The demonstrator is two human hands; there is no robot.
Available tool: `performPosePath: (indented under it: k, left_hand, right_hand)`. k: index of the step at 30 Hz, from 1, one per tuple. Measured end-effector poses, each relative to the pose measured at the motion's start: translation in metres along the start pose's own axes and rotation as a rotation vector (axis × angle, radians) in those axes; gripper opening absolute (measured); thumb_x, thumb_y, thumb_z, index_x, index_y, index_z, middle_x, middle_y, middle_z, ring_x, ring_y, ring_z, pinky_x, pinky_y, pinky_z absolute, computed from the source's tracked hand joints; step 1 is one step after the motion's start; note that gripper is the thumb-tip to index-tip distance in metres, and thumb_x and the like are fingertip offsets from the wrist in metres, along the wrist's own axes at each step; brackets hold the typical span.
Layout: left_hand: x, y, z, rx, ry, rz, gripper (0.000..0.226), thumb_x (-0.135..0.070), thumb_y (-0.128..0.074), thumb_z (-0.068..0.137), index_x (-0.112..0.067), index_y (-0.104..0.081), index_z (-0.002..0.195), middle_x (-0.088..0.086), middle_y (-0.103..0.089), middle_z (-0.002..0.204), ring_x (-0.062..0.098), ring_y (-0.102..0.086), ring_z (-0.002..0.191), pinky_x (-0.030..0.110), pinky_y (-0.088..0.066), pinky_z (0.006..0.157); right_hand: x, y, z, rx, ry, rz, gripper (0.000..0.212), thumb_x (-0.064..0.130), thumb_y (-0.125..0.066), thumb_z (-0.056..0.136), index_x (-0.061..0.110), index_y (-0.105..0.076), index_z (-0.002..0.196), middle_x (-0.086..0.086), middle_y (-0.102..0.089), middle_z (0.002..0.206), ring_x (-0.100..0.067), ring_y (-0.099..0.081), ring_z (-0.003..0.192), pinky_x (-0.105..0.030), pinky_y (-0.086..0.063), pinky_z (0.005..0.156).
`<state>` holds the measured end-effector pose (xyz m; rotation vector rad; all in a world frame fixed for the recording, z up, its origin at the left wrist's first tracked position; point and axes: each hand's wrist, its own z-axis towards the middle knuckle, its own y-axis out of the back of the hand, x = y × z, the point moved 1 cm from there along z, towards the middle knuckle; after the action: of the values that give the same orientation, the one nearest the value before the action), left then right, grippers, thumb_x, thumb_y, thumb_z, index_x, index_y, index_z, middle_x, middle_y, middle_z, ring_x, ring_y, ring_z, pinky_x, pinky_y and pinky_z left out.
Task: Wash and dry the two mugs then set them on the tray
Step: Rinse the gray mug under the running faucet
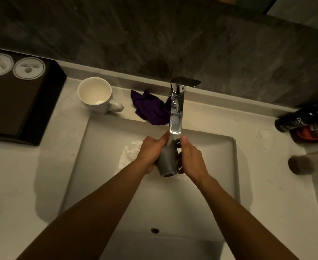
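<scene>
1. A black tray [19, 109] sits on the counter, far left.
2. A white mug [96, 95] stands upright just beside it, near a purple cloth [150, 107].
3. The left hand [150, 152] and right hand [192, 156] clasp a grey mug [166, 158] between them, fingers curled round it, under the tap [177, 109] above the sink [210, 184].
4. Dark bottles [300, 121] are at far right.

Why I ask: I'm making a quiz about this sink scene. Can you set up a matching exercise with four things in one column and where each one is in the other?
Things:
1. grey mug
2. white mug
3. purple cloth
4. black tray

Places:
A. far left on the counter
B. held by the left hand and right hand under the tap
C. just left of the tap's base
D. upright between tray and cloth

Pairs: 1-B; 2-D; 3-C; 4-A
</scene>
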<state>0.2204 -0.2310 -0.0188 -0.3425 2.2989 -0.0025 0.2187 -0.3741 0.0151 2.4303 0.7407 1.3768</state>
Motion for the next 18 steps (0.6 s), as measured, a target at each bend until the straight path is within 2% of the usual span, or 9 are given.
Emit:
performPosePath:
  k: [2,5,7,8,11,13,16,18]
  left_hand:
    - [-0.005,0.001,0.001,0.03,0.03,0.056,0.066,-0.07,-0.067,0.083,-0.009,-0.073,0.106,0.012,-0.078,0.099,0.029,-0.076,0.091,0.043,-0.062,0.082]
    - [-0.011,0.003,-0.001,0.047,0.038,0.167,0.074,-0.079,-0.058,0.083,-0.013,-0.071,0.113,0.01,-0.077,0.107,0.028,-0.074,0.098,0.048,-0.06,0.092]
    - [-0.011,0.003,-0.005,0.036,0.016,0.244,0.085,-0.086,-0.05,0.078,-0.014,-0.069,0.119,0.009,-0.075,0.111,0.025,-0.073,0.099,0.046,-0.06,0.092]
    - [-0.01,0.003,-0.008,0.022,-0.005,0.263,0.083,-0.085,-0.047,0.082,-0.014,-0.067,0.12,0.009,-0.074,0.111,0.024,-0.073,0.098,0.041,-0.06,0.089]
    - [-0.002,0.004,-0.016,-0.038,-0.029,0.249,0.058,-0.065,-0.043,0.1,-0.015,-0.064,0.12,0.009,-0.072,0.104,0.024,-0.073,0.09,0.034,-0.059,0.076]
    - [0.006,0.009,-0.017,-0.059,0.04,0.235,0.059,-0.063,-0.043,0.101,-0.013,-0.061,0.127,0.013,-0.072,0.108,0.029,-0.074,0.089,0.034,-0.059,0.072]
    - [0.014,0.016,-0.023,-0.059,0.127,0.225,0.059,-0.06,-0.043,0.102,-0.008,-0.062,0.124,0.018,-0.072,0.108,0.034,-0.075,0.09,0.043,-0.062,0.078]
    - [0.018,0.022,-0.028,-0.06,0.163,0.239,0.057,-0.058,-0.042,0.103,-0.008,-0.061,0.123,0.021,-0.071,0.109,0.036,-0.075,0.091,0.044,-0.062,0.083]
  right_hand:
    - [0.001,0.003,0.0,-0.002,0.058,-0.041,0.057,0.065,-0.025,0.101,0.023,-0.06,0.119,-0.006,-0.068,0.1,-0.025,-0.071,0.081,-0.032,-0.06,0.049]
    - [0.0,0.004,0.001,-0.072,0.061,-0.016,0.04,0.05,-0.031,0.106,0.021,-0.058,0.112,-0.013,-0.067,0.086,-0.027,-0.071,0.069,-0.042,-0.062,0.049]
    - [-0.002,0.004,-0.001,-0.104,0.014,0.04,0.035,0.041,-0.031,0.108,0.019,-0.058,0.108,-0.017,-0.067,0.08,-0.028,-0.07,0.061,-0.043,-0.062,0.049]
    - [-0.003,0.003,-0.003,-0.101,-0.026,0.091,0.035,0.038,-0.03,0.109,0.016,-0.058,0.11,-0.018,-0.068,0.078,-0.028,-0.07,0.057,-0.04,-0.061,0.049]
    - [-0.006,-0.002,-0.009,-0.042,-0.148,0.255,0.038,0.029,-0.029,0.111,0.007,-0.059,0.114,-0.024,-0.071,0.072,-0.03,-0.069,0.051,-0.035,-0.06,0.05]
    - [-0.006,-0.005,-0.012,0.025,-0.224,0.304,0.039,0.027,-0.03,0.111,0.002,-0.059,0.112,-0.029,-0.072,0.074,-0.033,-0.071,0.055,-0.033,-0.059,0.051]
    - [-0.008,-0.006,-0.016,0.133,-0.357,0.35,0.038,0.023,-0.034,0.109,-0.004,-0.06,0.11,-0.028,-0.073,0.074,-0.032,-0.073,0.058,-0.032,-0.06,0.052]
    - [-0.01,-0.006,-0.018,0.162,-0.412,0.348,0.035,0.022,-0.041,0.108,-0.006,-0.063,0.109,-0.025,-0.073,0.073,-0.028,-0.073,0.056,-0.03,-0.06,0.052]
